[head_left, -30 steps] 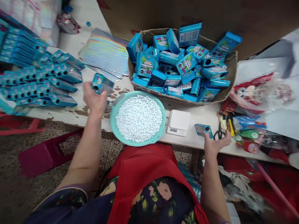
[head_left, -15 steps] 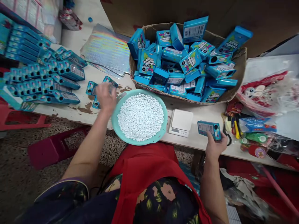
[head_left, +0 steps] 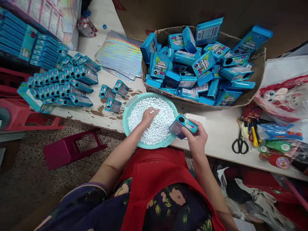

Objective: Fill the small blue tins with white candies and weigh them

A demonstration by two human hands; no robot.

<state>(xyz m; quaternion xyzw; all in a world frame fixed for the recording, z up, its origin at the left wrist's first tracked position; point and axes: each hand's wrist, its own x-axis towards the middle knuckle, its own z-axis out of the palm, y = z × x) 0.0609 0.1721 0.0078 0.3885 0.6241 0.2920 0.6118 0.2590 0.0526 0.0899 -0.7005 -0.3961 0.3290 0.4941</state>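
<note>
A worker in a red apron [head_left: 156, 179] dips the L hand [head_left: 149, 117] into white candies [head_left: 158, 128] in a green bowl [head_left: 126, 123] at the table edge; fingertips are partly sunk in the pile, so can't tell if they're closed on any. The R hand [head_left: 197, 136] grips a blue box [head_left: 183, 125] btwn thumb & fingers, tilted, its end w/ the round black hole facing up, at the bowl's R rim; can't tell if box & rim touch.

Half a sec. earlier, the L hand was over the three small boxes [head_left: 113, 105] L of the bowl; they now lie uncovered on the table [head_left: 211, 141], just beside one another. The R hand & its box, then R of the scale [head_left: 198, 119], have come in to the bowl & now hide most of the scale. The scissors [head_left: 240, 146], partly covered then, now show in full near the R end.

Unchanged: carton [head_left: 260, 75] full of blue boxes behind the bowl, silver sheets [head_left: 120, 54] to its L, & rows of boxes [head_left: 60, 85] at far L. A purple stool [head_left: 57, 150] stands on the floor, L side.
</note>
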